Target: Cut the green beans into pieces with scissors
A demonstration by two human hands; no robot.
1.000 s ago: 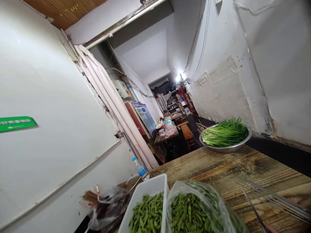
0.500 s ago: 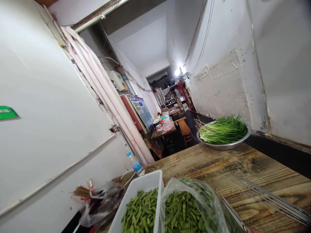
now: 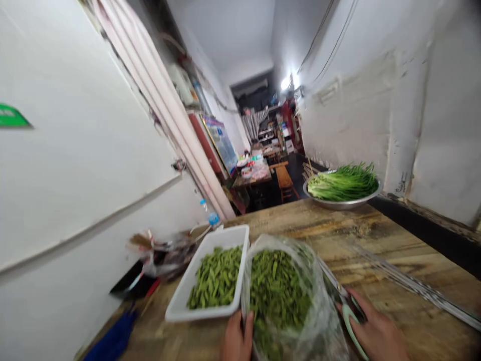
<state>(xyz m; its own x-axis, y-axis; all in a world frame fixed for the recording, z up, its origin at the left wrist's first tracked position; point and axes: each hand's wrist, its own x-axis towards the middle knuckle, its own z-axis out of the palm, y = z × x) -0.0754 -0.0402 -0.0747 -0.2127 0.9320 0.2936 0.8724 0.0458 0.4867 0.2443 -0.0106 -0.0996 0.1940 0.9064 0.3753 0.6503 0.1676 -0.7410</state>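
My left hand (image 3: 236,339) rests at the near edge of a clear plastic bag (image 3: 289,296) full of green edamame pods, its fingers curled against the bag's left side. My right hand (image 3: 376,333) is closed through the pale green handles of scissors (image 3: 343,306), whose blades point away along the bag's right side. A white rectangular tray (image 3: 210,273) holding more pods sits just left of the bag. Everything lies on a worn wooden table (image 3: 338,235). The picture is blurred by motion.
A metal bowl (image 3: 340,200) of green chives stands at the table's far right. Metal skewers (image 3: 409,286) lie to the right. A crumpled bag with sticks (image 3: 161,250) and a water bottle (image 3: 212,218) sit by the left wall. Beyond is a narrow passage with tables.
The view has tilted downward, bringing both hands into sight at the bottom. The bag, tray and bowl now appear higher and closer; the scissors show fully in my right hand.
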